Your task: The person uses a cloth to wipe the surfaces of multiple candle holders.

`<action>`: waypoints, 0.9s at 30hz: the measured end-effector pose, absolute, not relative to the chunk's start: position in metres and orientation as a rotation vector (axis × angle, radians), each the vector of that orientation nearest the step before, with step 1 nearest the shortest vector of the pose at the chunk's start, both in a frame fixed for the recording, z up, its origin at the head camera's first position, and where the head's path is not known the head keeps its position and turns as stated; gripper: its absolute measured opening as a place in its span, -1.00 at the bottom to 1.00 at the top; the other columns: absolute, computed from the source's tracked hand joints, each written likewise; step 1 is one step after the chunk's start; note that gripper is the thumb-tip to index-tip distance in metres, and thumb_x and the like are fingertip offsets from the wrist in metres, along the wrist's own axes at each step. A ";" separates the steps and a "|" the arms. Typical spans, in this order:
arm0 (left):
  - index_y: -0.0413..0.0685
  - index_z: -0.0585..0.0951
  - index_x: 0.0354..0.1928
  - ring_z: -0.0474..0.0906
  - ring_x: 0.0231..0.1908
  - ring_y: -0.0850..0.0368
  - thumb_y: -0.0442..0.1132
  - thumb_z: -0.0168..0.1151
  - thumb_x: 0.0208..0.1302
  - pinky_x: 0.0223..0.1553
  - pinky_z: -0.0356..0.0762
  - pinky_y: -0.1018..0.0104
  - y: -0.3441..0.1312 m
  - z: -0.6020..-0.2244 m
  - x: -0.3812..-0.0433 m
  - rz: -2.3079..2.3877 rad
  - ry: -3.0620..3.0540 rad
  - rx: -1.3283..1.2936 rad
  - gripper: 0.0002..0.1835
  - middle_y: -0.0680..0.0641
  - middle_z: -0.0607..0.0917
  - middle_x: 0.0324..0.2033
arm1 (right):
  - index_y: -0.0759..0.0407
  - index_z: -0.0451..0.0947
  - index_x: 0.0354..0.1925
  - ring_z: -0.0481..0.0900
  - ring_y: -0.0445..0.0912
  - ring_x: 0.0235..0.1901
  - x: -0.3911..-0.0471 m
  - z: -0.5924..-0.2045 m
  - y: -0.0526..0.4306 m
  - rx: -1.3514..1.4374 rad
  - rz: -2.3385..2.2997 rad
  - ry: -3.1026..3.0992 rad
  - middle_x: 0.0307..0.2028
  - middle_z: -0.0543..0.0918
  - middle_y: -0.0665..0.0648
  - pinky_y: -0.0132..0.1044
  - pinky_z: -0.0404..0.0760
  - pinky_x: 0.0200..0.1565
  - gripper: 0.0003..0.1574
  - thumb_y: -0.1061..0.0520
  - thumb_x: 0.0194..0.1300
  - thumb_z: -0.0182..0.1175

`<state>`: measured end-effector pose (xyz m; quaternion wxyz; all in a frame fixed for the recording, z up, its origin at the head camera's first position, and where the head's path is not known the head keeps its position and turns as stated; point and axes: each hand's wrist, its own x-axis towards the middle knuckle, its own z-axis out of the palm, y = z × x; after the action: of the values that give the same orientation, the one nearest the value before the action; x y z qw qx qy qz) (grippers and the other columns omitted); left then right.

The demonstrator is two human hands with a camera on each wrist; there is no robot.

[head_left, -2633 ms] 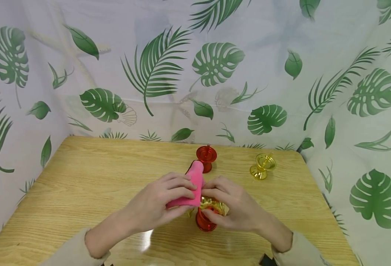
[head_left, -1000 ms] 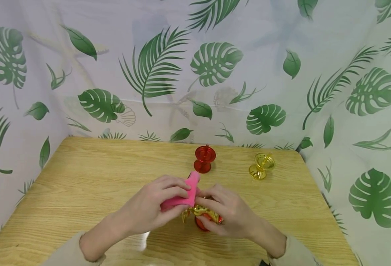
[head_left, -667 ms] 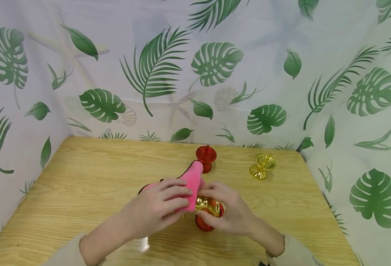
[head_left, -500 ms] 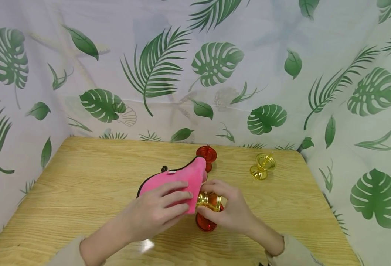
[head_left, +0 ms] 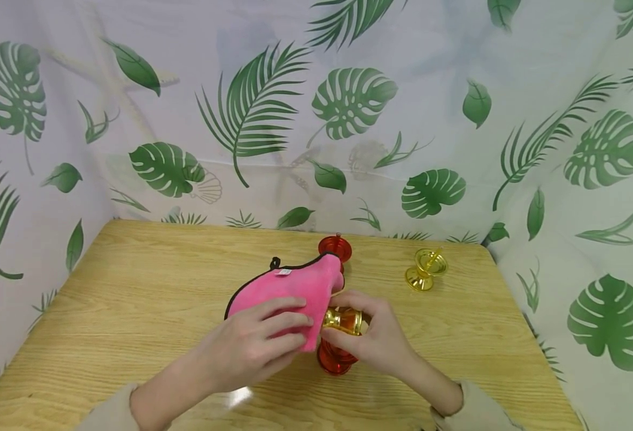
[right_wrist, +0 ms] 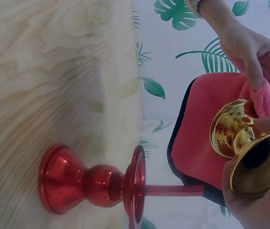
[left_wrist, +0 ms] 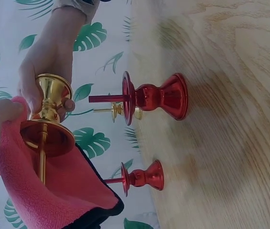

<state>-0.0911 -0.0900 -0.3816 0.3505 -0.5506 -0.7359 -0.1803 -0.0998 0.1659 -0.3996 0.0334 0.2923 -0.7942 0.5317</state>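
My left hand pinches a pink cloth with black edging, its fingers lying across the top. My right hand grips a gold candle holder that is tipped on its side. In the left wrist view, the gold candle holder's dish and spike point into the fold of the cloth. The right wrist view shows the left hand pressing the bunched cloth against the holder. Just below the hands a red candle holder stands upright on the table, partly covered in the head view.
Behind the cloth stands another red candle holder, partly hidden. A second gold candle holder stands upright at the back right of the wooden table. Leaf-printed cloth walls border the table at the back and sides.
The pink cloth, earlier bunched under my left hand, is now spread wider and further up. The gold holder has turned in my right hand. The standing holders have stayed put.
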 end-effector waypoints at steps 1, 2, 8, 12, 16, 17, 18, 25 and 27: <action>0.01 0.79 -0.22 0.74 0.09 0.05 -0.27 0.70 -0.05 0.18 0.74 0.28 -0.090 -0.382 -0.092 -0.480 -1.906 -1.427 -0.69 0.03 0.83 -0.06 | 0.23 0.75 -0.02 0.70 -0.28 -0.01 -0.100 -0.400 0.166 0.917 1.617 -2.432 -0.06 0.81 0.22 -0.36 0.77 0.00 -0.63 0.36 0.17 0.50; 0.01 0.80 -0.22 0.74 0.09 0.05 -0.27 0.71 -0.07 0.17 0.75 0.27 -0.089 -0.382 -0.092 -0.493 -1.905 -1.427 -0.67 0.03 0.83 -0.06 | 0.22 0.76 -0.02 0.71 -0.27 -0.02 -0.100 -0.401 0.166 0.927 1.597 -2.426 -0.07 0.81 0.21 -0.35 0.77 0.00 -0.62 0.36 0.16 0.50; 0.01 0.80 -0.21 0.72 0.09 0.04 -0.26 0.74 -0.14 0.13 0.78 0.19 -0.088 -0.380 -0.094 -0.574 -1.945 -1.395 -0.62 0.03 0.83 -0.07 | 0.18 0.77 -0.02 0.73 -0.18 -0.13 -0.100 -0.403 0.167 1.033 1.425 -2.384 -0.10 0.81 0.13 -0.35 0.79 -0.13 -0.56 0.36 0.08 0.55; 0.00 0.79 -0.17 0.71 0.07 0.06 -0.27 0.73 -0.13 0.08 0.80 0.18 -0.088 -0.379 -0.093 -0.608 -1.984 -1.362 -0.60 0.03 0.82 -0.06 | 0.19 0.75 -0.01 0.74 -0.14 -0.17 -0.100 -0.404 0.169 1.137 1.309 -2.339 -0.11 0.79 0.11 -0.41 0.77 -0.14 -0.53 0.35 0.06 0.57; -0.04 0.75 -0.13 0.69 0.05 0.08 -0.28 0.71 -0.06 0.10 0.78 0.27 -0.088 -0.380 -0.094 -0.643 -2.046 -1.352 -0.59 0.00 0.80 -0.05 | 0.19 0.74 -0.02 0.72 -0.10 -0.13 -0.101 -0.406 0.171 1.236 1.190 -2.279 -0.11 0.77 0.11 -0.45 0.73 -0.06 -0.56 0.29 0.09 0.58; -0.05 0.73 -0.12 0.69 0.04 0.08 -0.27 0.71 -0.03 0.11 0.78 0.30 -0.088 -0.380 -0.094 -0.655 -2.066 -1.349 -0.59 0.00 0.79 -0.05 | 0.18 0.74 -0.02 0.72 -0.10 -0.12 -0.101 -0.406 0.171 1.257 1.159 -2.266 -0.10 0.77 0.10 -0.46 0.72 -0.03 -0.57 0.26 0.11 0.58; -0.06 0.72 -0.12 0.69 0.04 0.08 -0.28 0.70 0.00 0.11 0.77 0.31 -0.088 -0.381 -0.094 -0.666 -2.089 -1.343 -0.61 -0.01 0.78 -0.04 | 0.18 0.74 -0.02 0.72 -0.10 -0.09 -0.101 -0.406 0.170 1.278 1.130 -2.254 -0.10 0.76 0.09 -0.46 0.71 -0.01 -0.58 0.23 0.13 0.58; -0.11 0.68 -0.08 0.73 -0.02 0.12 -0.27 0.56 0.23 0.08 0.76 0.40 -0.092 -0.380 -0.096 -0.797 -2.175 -1.302 -0.72 -0.02 0.76 -0.08 | 0.16 0.72 -0.01 0.69 -0.12 -0.10 -0.098 -0.406 0.168 1.382 1.004 -2.167 -0.09 0.74 0.08 -0.45 0.70 0.00 -0.68 0.03 0.35 0.45; -0.12 0.66 -0.06 0.73 -0.06 0.13 -0.29 0.54 0.24 0.04 0.76 0.42 -0.093 -0.380 -0.097 -0.838 -2.162 -1.301 -0.72 -0.03 0.76 -0.10 | 0.15 0.73 -0.01 0.68 -0.13 -0.10 -0.099 -0.406 0.169 1.384 0.970 -2.153 -0.08 0.75 0.07 -0.45 0.70 -0.03 -0.68 0.00 0.38 0.42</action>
<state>-0.0972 -0.0927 -0.3805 0.2392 -0.4752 -0.7895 -0.3061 -0.0986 0.1687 -0.4059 0.2011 0.4953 -0.7705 0.3472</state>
